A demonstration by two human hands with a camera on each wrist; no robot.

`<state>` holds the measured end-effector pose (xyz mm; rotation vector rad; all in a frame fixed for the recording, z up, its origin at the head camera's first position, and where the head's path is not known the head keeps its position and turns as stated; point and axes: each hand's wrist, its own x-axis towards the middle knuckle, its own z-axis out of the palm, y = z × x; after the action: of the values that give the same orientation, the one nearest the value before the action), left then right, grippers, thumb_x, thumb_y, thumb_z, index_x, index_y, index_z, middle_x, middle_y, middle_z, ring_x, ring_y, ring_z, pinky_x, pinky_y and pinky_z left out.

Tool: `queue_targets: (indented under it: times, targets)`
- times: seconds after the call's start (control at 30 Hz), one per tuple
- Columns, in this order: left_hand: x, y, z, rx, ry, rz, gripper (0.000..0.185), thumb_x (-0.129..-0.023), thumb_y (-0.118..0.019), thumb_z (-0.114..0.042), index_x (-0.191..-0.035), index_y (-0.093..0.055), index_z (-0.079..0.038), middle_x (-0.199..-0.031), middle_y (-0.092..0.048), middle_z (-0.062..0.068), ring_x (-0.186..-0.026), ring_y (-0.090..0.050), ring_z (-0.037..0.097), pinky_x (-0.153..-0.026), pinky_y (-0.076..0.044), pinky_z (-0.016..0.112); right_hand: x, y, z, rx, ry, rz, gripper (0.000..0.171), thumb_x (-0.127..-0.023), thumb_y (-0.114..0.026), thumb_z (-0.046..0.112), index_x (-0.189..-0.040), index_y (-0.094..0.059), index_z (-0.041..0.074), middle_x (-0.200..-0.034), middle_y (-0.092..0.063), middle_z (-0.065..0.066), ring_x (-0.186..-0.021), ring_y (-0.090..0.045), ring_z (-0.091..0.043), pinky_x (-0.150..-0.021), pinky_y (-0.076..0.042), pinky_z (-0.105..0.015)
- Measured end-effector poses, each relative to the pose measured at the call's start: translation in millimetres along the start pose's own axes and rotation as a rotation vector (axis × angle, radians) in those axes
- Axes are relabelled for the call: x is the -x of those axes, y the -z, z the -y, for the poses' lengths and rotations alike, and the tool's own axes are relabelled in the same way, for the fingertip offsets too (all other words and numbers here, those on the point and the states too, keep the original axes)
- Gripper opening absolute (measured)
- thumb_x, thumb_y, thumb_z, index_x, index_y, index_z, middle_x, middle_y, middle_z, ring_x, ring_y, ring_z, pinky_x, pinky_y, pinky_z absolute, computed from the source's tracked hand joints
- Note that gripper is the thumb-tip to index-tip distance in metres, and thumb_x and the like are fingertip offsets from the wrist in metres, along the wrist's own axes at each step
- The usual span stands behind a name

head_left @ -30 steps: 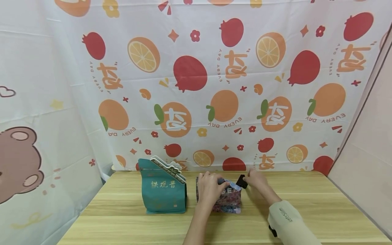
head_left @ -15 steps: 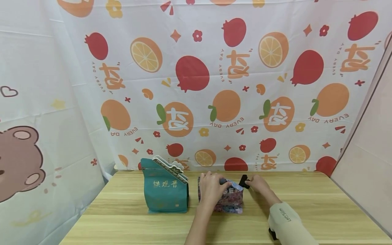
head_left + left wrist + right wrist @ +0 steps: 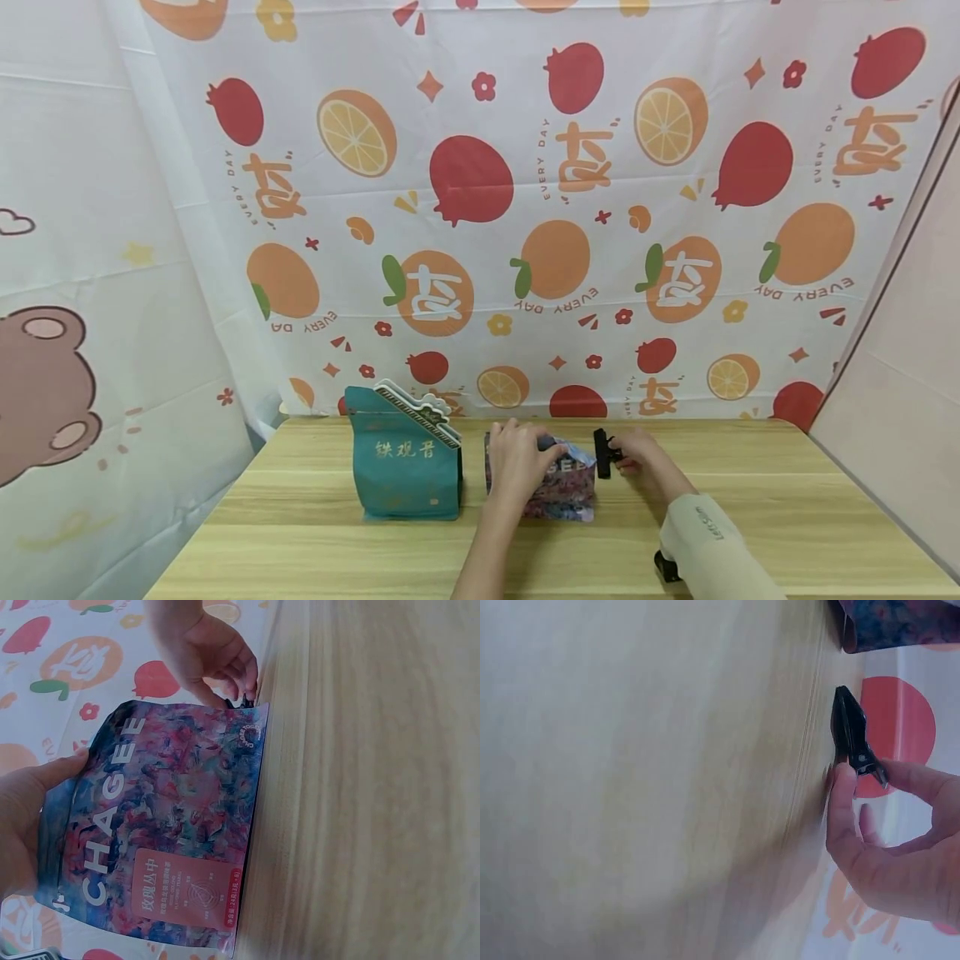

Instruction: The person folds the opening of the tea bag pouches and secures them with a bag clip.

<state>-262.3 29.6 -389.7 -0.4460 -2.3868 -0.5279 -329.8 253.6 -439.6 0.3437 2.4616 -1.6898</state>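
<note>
A tea pouch point(image 3: 180, 795) with a mottled pink, blue and purple print and the word CHAGEE stands on the table. My left hand point(image 3: 516, 462) grips its folded top, thumb on the front; the fingers behind are partly hidden in the left wrist view. Just right of the pouch, my right hand point(image 3: 642, 457) pinches a black clip point(image 3: 602, 454) by its handles, between thumb and fingers. The right wrist view shows the clip's jaws point(image 3: 850, 724) pointing toward the pouch, a small gap apart from it.
To the left stands a teal pouch point(image 3: 405, 475) with gold characters, its slanted top held by a white decorated clip point(image 3: 420, 414). The wooden table point(image 3: 300, 550) ends at a fruit-print curtain point(image 3: 600, 250) behind.
My right hand has turned the black clip from tilted to nearly upright, beside the pouch's right edge. My left hand keeps its grip on the CHAGEE pouch's top.
</note>
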Motion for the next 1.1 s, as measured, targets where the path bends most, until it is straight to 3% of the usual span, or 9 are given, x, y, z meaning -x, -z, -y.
queue_targets:
  times: [0.17, 0.23, 0.53, 0.73, 0.93, 1.1]
  targets:
    - [-0.9, -0.3, -0.2, -0.019, 0.001, -0.002, 0.024, -0.069, -0.076, -0.046, -0.075, -0.074, -0.022, -0.067, -0.063, -0.010, -0.063, -0.046, 0.011, -0.061, -0.028, 0.028, -2, 5, -4, -0.080, -0.049, 0.035, 0.064, -0.086, -0.057, 0.007, -0.133, -0.019, -0.016, -0.096, -0.036, -0.027, -0.059, -0.054, -0.019, -0.060, -0.051, -0.027]
    - [-1.3, -0.3, -0.5, -0.025, 0.004, -0.002, 0.024, -0.069, -0.076, -0.046, -0.074, -0.074, -0.023, -0.067, -0.063, -0.009, -0.062, -0.045, 0.011, -0.061, -0.028, 0.028, -3, 7, -4, -0.091, -0.060, 0.041, 0.065, -0.087, -0.059, 0.009, -0.132, -0.020, -0.016, -0.096, -0.038, -0.026, -0.058, -0.055, -0.017, -0.061, -0.051, -0.027]
    - [-2.1, 0.7, -0.6, -0.031, -0.001, 0.001, 0.025, -0.070, -0.075, -0.047, -0.075, -0.074, -0.023, -0.067, -0.063, -0.009, -0.062, -0.045, 0.012, -0.061, -0.028, 0.027, 2, 8, -8, -0.201, -0.047, -0.002, 0.038, -0.089, -0.057, 0.005, -0.114, -0.042, -0.019, -0.085, -0.044, -0.018, -0.060, -0.057, -0.015, -0.065, -0.052, -0.026]
    - [-2.7, -0.2, -0.6, -0.031, 0.004, 0.009, 0.025, -0.070, -0.075, -0.047, -0.074, -0.074, -0.022, -0.066, -0.062, -0.010, -0.062, -0.045, 0.011, -0.060, -0.028, 0.027, 5, 9, -10, -0.298, -0.044, 0.004, 0.045, -0.091, -0.053, 0.002, -0.125, -0.034, -0.021, -0.099, -0.045, -0.024, -0.074, -0.055, -0.020, -0.073, -0.051, -0.030]
    - [-3.6, -0.3, -1.8, -0.031, 0.020, 0.024, 0.025, -0.070, -0.075, -0.047, -0.075, -0.074, -0.022, -0.066, -0.062, -0.009, -0.063, -0.045, 0.011, -0.061, -0.028, 0.027, 9, 9, -8, -0.394, -0.022, -0.002, 0.039, -0.091, -0.052, 0.000, -0.121, -0.038, -0.022, -0.090, -0.052, -0.018, -0.073, -0.057, -0.019, -0.077, -0.050, -0.031]
    - [-3.3, 0.2, -2.1, -0.038, 0.022, 0.026, 0.026, -0.070, -0.075, -0.048, -0.076, -0.075, -0.023, -0.067, -0.063, -0.010, -0.063, -0.046, 0.011, -0.061, -0.028, 0.028, 16, 7, -6, -0.468, -0.002, 0.006, 0.035, -0.089, -0.049, -0.004, -0.118, -0.041, -0.023, -0.092, -0.054, -0.020, -0.074, -0.060, -0.020, -0.075, -0.050, -0.031]
